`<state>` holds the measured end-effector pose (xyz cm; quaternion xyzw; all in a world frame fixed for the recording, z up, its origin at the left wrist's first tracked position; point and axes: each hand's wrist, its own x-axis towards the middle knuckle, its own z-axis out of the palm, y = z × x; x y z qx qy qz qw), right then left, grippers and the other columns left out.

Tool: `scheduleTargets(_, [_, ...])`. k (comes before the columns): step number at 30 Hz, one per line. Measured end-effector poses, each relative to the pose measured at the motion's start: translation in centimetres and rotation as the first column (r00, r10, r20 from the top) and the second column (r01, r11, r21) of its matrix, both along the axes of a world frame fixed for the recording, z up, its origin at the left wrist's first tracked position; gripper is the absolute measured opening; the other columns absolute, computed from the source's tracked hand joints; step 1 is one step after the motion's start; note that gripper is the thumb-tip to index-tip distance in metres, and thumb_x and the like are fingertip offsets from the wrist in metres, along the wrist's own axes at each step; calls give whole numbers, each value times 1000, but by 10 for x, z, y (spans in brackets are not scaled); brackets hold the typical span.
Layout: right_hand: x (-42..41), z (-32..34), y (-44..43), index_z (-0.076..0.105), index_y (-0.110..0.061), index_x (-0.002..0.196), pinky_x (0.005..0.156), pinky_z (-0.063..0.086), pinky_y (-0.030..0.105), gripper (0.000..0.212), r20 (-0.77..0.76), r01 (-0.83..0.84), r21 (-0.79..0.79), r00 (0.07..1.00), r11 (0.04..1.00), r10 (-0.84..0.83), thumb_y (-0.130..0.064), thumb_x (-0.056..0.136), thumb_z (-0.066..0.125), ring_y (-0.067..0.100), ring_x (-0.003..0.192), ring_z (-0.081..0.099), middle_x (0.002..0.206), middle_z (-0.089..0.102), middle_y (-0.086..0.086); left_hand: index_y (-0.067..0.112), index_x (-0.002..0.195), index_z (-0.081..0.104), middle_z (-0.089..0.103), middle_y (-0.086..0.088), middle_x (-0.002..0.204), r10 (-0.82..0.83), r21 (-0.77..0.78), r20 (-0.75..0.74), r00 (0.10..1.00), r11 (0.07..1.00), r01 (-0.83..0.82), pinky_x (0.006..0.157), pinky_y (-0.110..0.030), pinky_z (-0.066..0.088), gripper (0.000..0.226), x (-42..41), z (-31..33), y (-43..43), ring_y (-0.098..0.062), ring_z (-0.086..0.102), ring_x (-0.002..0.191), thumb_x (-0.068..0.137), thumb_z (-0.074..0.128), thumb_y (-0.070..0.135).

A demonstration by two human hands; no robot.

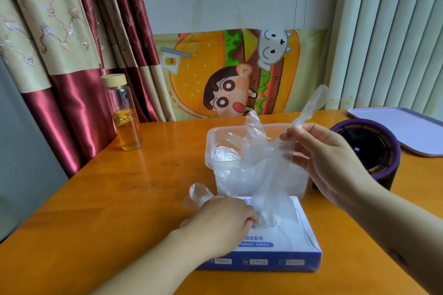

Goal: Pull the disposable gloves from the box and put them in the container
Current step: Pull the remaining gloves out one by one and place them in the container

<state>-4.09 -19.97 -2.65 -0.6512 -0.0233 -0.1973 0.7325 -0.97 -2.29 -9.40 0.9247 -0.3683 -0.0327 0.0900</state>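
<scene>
Clear glove (pixel 266 171) over box (pixel 296 238) and container (pixel 221 183)

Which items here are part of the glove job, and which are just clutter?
In the job: glove box, clear container, glove pinched by the right hand, left hand resting on the box.
Lying about: glass bottle, purple round device, lilac tray, cartoon cloth.

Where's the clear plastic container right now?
Head view, mid-frame: the clear plastic container sits directly behind the blue-and-white glove box, left of the purple cylindrical appliance.
</scene>
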Motion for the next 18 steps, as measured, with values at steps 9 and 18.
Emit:
scheduleTargets(9, [6, 51, 5, 61, -16, 82, 70, 53, 26, 18, 158, -31, -93, 986, 995, 45, -20, 97, 52, 10, 74, 65, 80, 69, -1, 34, 125, 54, 62, 10, 121, 21, 6, -46, 999, 1000, -20, 91, -33, 48, 30, -6, 18, 2, -11, 58, 104, 100, 38, 37])
scheduleTargets(18, [7, 50, 27, 63, -13, 82, 73, 55, 30, 19, 85, -120, -8, 989, 993, 120, -20, 95, 52, 12, 75, 62, 76, 67, -1, 34, 106, 56, 60, 19, 110, 26, -599, -311, 950, 771, -217, 76, -15, 46, 47, -4, 68, 7, -3, 61, 96, 72, 55, 66])
